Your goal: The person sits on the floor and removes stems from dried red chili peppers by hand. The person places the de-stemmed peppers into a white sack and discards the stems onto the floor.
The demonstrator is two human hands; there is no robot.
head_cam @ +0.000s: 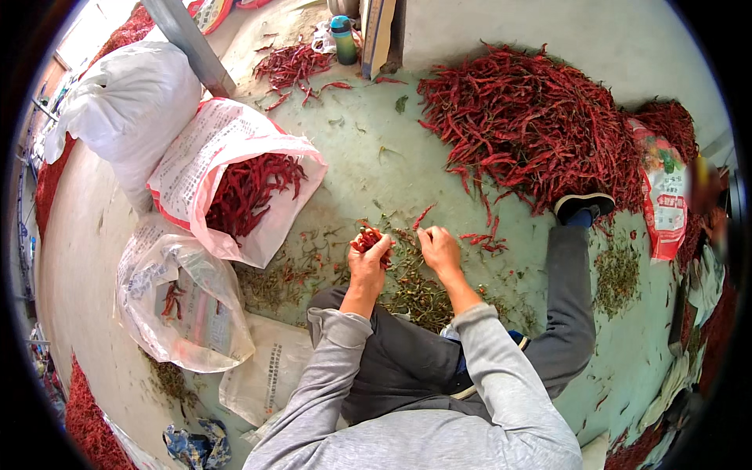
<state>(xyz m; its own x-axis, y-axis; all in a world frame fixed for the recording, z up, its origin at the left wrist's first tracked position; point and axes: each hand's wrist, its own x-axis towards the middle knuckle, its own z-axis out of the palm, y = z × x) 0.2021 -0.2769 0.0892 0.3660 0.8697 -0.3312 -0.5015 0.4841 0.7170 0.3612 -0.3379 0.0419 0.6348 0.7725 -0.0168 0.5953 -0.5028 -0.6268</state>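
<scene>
My left hand (368,267) is closed around a bunch of dried red chili peppers (371,241), whose ends poke out past the thumb. To its right, my right hand (439,249) has curled fingers, and a single red chili (423,216) juts up from the fingertips. Beneath both hands, a litter of green chili stems (420,299) covers the floor before my crossed leg. A white woven sack (279,226) lies on its side to the left, its mouth facing me and red chilies (249,191) inside. Below it stands an open clear plastic bag (205,358) with a few chilies in it.
A large chili heap (529,123) rises against the wall at upper right, by my shoe (584,202). A full white sack (132,88) stands at upper left beside a metal post (188,47). A green bottle (344,41) is near smaller chilies (294,64).
</scene>
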